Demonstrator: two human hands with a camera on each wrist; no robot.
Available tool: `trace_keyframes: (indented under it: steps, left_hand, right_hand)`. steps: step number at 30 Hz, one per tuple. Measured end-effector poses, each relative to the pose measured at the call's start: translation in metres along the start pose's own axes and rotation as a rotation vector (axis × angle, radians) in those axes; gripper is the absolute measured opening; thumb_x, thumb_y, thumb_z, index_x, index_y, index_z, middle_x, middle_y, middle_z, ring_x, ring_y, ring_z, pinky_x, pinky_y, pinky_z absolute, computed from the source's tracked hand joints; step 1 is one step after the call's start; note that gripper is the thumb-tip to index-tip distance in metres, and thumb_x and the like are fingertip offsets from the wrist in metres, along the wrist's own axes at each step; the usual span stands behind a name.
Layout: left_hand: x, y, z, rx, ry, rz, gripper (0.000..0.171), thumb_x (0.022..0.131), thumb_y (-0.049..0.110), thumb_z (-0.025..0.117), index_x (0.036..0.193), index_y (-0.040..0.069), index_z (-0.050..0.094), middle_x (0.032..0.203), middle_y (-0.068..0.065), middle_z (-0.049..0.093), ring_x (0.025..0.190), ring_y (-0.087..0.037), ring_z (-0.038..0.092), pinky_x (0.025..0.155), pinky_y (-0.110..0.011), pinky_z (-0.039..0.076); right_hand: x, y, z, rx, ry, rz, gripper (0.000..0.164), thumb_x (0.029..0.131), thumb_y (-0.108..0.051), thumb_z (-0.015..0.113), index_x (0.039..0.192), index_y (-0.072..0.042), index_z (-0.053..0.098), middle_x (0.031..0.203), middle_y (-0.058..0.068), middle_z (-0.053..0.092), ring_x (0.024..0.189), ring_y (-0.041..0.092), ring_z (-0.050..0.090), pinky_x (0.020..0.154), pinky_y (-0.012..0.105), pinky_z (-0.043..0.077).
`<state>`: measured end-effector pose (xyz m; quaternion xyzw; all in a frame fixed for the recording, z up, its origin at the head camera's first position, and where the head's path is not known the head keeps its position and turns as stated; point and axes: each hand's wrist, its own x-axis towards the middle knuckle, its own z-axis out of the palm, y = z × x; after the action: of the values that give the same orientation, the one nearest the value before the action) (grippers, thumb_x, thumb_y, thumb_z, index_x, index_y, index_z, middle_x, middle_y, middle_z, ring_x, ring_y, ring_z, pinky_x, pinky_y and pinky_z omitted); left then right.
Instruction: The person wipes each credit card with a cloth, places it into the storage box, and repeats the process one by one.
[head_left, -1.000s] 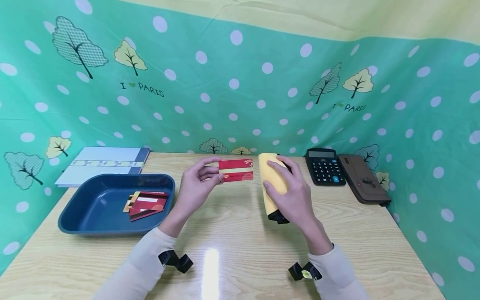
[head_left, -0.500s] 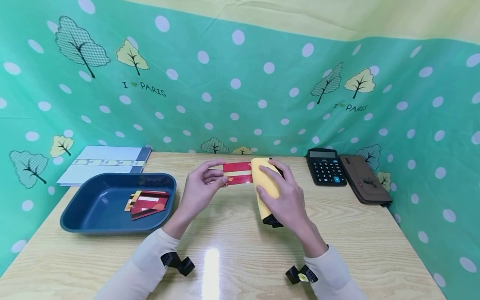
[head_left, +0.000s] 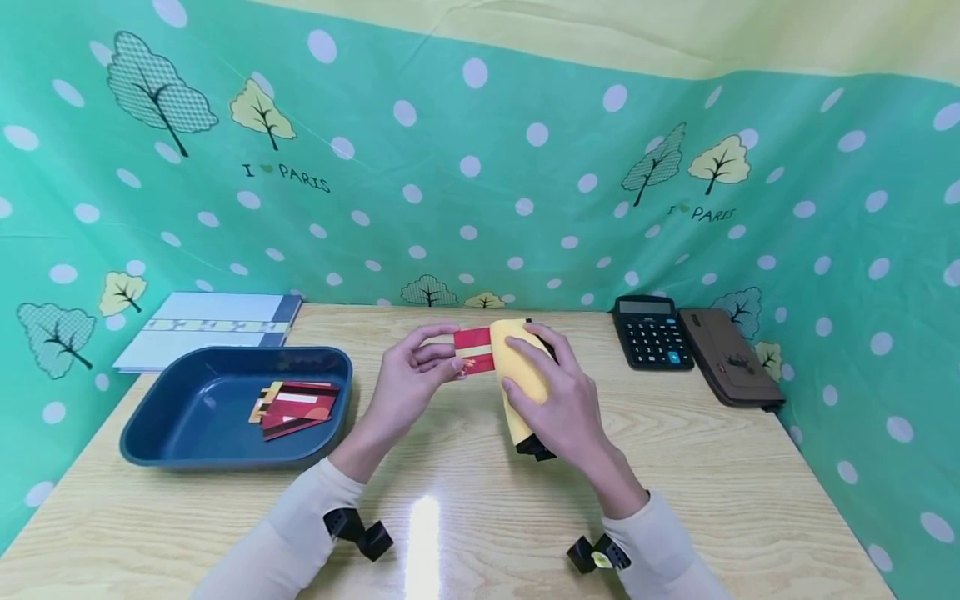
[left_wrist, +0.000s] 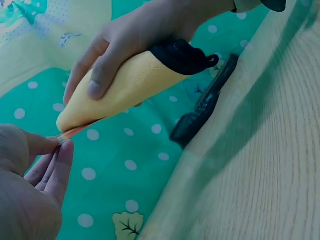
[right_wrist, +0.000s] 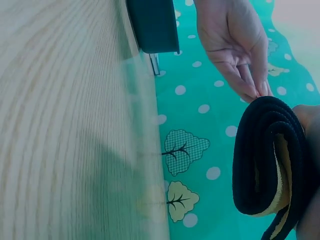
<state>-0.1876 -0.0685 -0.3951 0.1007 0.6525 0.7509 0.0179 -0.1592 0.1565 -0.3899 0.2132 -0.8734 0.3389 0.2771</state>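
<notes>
My left hand pinches the left end of a red card with a cream stripe. The card's right part is hidden by a thick folded yellow cloth with black edging. My right hand grips this cloth from the right, its fingers and thumb spread over the yellow face. In the left wrist view the card's thin edge runs along the cloth's lower side, close to my left fingertips. The right wrist view shows the rolled black layers of the cloth end-on. Both hands are above the wooden table.
A blue basin on the left holds several red and yellow cards. Behind it lies a pale blue folder. A black calculator and a brown wallet lie at the back right, before a green polka-dot curtain.
The cloth has moved left in my right hand, first reaching the card and then covering more of its right side. My left hand has shifted slightly right with the card.
</notes>
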Motion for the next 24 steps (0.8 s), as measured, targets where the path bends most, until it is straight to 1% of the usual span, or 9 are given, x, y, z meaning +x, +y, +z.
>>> trace_keyframes:
  steps: [1,4,8,11,20,24]
  left_hand:
    - [0.000,0.000,0.001,-0.005,-0.002,-0.003,0.043,0.095,-0.003,0.069,0.137,0.004,0.060,0.098,-0.003,0.076,0.089,-0.012,0.077,0.087,-0.033,0.066]
    - [-0.002,0.000,0.003,-0.020,-0.007,-0.014,0.044,0.095,-0.003,0.070,0.136,0.005,0.060,0.097,-0.002,0.076,0.088,-0.013,0.077,0.087,-0.034,0.066]
    - [-0.003,-0.001,0.004,-0.034,-0.015,-0.018,0.046,0.095,-0.004,0.070,0.139,0.003,0.058,0.099,-0.005,0.076,0.088,-0.014,0.077,0.086,-0.034,0.066]
    - [-0.003,-0.002,0.005,-0.031,-0.013,-0.018,0.046,0.095,-0.003,0.070,0.139,0.002,0.058,0.102,-0.008,0.077,0.091,-0.013,0.077,0.086,-0.033,0.066]
    - [-0.005,-0.004,0.008,-0.048,-0.037,-0.001,0.045,0.095,-0.006,0.068,0.138,0.002,0.058,0.109,-0.014,0.077,0.093,-0.014,0.077,0.088,-0.035,0.066]
    - [-0.006,-0.003,0.009,-0.055,-0.049,0.010,0.045,0.095,-0.006,0.068,0.137,0.004,0.059,0.109,-0.015,0.076,0.093,-0.014,0.077,0.088,-0.035,0.066]
  right_hand:
    - [0.000,-0.001,0.000,-0.001,0.001,-0.003,0.050,0.086,-0.021,0.083,0.134,-0.023,0.069,0.148,0.004,0.056,0.091,0.022,0.070,0.054,0.021,0.043]
    - [-0.001,-0.003,0.001,-0.002,0.003,-0.017,0.051,0.086,-0.021,0.083,0.134,-0.023,0.069,0.148,0.004,0.055,0.081,0.018,0.067,0.053,0.020,0.043]
    - [-0.002,-0.006,0.003,0.000,-0.003,-0.037,0.051,0.086,-0.021,0.083,0.135,-0.023,0.068,0.149,0.005,0.055,0.070,0.013,0.059,0.051,0.018,0.041]
    - [-0.003,-0.008,0.004,0.004,-0.006,-0.047,0.052,0.086,-0.021,0.083,0.135,-0.022,0.068,0.149,0.006,0.055,0.067,0.011,0.056,0.051,0.017,0.041]
    - [-0.007,-0.015,0.008,0.000,-0.006,-0.089,0.051,0.084,-0.021,0.084,0.133,-0.019,0.070,0.148,0.007,0.056,0.068,0.011,0.058,0.050,0.015,0.040]
    - [-0.008,-0.017,0.010,-0.008,-0.001,-0.104,0.051,0.084,-0.021,0.084,0.133,-0.019,0.070,0.148,0.007,0.056,0.074,0.012,0.062,0.050,0.015,0.041]
